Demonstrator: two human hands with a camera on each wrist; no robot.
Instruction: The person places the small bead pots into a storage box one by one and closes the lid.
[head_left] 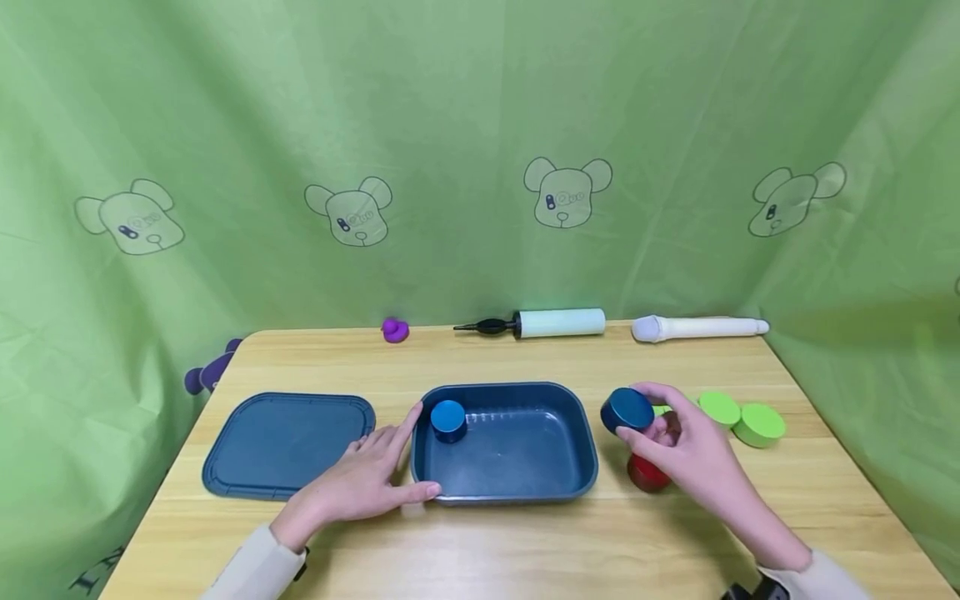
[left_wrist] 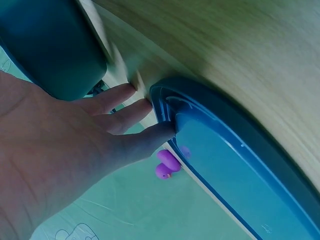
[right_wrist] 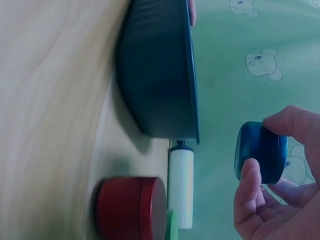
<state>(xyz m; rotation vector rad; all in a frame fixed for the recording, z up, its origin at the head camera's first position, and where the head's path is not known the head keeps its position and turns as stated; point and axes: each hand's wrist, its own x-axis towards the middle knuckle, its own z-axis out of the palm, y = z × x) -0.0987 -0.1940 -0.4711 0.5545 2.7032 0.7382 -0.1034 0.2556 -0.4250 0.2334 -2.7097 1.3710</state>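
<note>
Behind everything we see a green curtain (head_left: 465, 100) printed with bear faces, and before it a wood-grain tabletop (head_left: 480, 550). Near the middle we have a dark blue box (head_left: 517, 450), with a flat dark blue lid (head_left: 285, 442) to its left. Along the far edge we find a pale pump (head_left: 562, 323) and a white wand (head_left: 712, 327). The left hand (head_left: 367, 479) has its grip spread, index finger and thumb touching the box's left end. The right hand (head_left: 686, 446) has its grip pinching a blue cylinder (head_left: 628, 408), held above the tabletop to the box's right. Near that hand we see a red cylinder (head_left: 647, 475) and green discs (head_left: 760, 425). A second blue cylinder (head_left: 448, 417) stands in the box's far left corner; a purple duck (head_left: 395, 330) sits left of the pump.
</note>
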